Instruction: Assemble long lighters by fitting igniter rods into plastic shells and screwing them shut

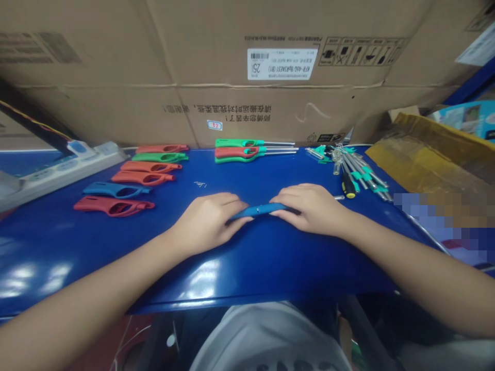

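Observation:
Both hands grip a blue lighter casing (260,209) above the blue table, my left hand (211,219) at one end and my right hand (305,208) at the other. Its middle shows between my thumbs and fingers; the ends are partly hidden. To the left lies a row of several empty lighter casings, among them a red casing (114,206), a blue casing (116,190) and a green casing (160,157). Beyond my hands rest lighters with metal barrels, including a red and green lighter (235,153). A pile of metal rods with green fittings (361,170) is right of them.
A yellow and black screwdriver (347,185) lies by the rods. Tiny metal pins (200,184) are scattered on the blue table (216,278). A white power strip (62,172) runs along the left. A large cardboard box (216,46) walls off the back; taped packaging (429,154) stands right.

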`<state>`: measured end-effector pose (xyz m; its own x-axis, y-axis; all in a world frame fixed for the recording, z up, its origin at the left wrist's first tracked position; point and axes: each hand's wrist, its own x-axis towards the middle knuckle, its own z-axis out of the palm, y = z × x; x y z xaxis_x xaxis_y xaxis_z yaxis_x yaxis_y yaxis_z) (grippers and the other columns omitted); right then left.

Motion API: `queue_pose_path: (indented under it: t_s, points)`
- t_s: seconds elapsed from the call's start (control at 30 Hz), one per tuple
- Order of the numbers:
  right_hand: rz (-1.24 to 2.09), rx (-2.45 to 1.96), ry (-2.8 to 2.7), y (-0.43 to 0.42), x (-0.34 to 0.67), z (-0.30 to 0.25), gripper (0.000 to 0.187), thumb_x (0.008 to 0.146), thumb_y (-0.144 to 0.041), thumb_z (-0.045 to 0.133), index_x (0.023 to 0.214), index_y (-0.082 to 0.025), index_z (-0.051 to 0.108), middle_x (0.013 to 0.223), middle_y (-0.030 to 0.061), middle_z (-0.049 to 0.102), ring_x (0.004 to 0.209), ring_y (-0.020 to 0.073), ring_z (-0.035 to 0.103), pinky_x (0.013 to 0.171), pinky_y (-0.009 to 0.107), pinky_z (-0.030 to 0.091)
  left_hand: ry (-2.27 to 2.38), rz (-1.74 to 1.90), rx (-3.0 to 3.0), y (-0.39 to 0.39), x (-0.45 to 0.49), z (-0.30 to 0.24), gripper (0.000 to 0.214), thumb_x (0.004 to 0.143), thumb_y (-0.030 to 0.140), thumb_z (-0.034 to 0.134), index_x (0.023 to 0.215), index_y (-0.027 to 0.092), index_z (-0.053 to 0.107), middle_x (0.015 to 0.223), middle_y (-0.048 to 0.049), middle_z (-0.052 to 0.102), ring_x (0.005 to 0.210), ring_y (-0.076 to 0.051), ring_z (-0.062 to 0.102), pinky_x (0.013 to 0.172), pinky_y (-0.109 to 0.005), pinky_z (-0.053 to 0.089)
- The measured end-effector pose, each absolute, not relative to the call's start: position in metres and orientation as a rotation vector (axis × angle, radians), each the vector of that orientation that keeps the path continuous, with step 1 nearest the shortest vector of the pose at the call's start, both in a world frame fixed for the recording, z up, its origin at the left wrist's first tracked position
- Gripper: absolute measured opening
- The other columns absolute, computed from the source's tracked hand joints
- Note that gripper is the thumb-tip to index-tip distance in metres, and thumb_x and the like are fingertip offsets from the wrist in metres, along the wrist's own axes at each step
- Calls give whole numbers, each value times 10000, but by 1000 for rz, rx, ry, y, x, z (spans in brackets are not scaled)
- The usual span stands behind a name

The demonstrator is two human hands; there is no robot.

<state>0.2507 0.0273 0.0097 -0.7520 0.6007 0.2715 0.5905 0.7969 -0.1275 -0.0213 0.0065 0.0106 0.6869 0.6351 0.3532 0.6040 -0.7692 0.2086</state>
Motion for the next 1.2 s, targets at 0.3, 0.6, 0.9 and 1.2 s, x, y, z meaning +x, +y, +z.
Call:
queue_pose_path:
  t_s: [0.3, 0.6, 0.9, 1.2]
  points:
    - [44, -949, -2582, 33, 256, 10, 314, 1025, -422, 521, 1048, -192, 733, 942, 56, 772, 867, 210, 708, 760, 317, 475, 919, 866, 2523, 21, -24, 8, 244, 1012, 316, 578, 1152, 160, 704, 1058, -75, 743, 941, -169, 687, 878, -280, 537]
    - [37, -1213, -2623, 23, 248, 13, 413, 1056, -406, 397, 807, -195, 651, 774, 39, 718, 681, 185, 641, 620, 311, 348, 1034, 825, 2431, 15, -18, 6, 338, 1029, 392, 517, 1275, 195, 641, 1126, -75, 733, 994, -188, 703, 892, -305, 563]
    - [417, -743, -2686, 24, 251, 15, 327, 1047, -425, 460, 1188, -197, 647, 1142, 81, 724, 1043, 201, 679, 872, 324, 511, 868, 562, 2815, 12, -20, 5, 365, 1031, 456, 509, 1186, 171, 677, 993, -74, 769, 875, -215, 733, 797, -316, 541]
    - [143, -655, -2591, 10, 242, 7, 264, 1029, -283, 513, 1183, -184, 704, 1140, 40, 784, 938, 194, 750, 830, 328, 550, 851, 554, 2806, 10, -21, 1, 352, 1034, 458, 503, 1116, 189, 714, 929, -65, 783, 790, -196, 741, 718, -275, 521]
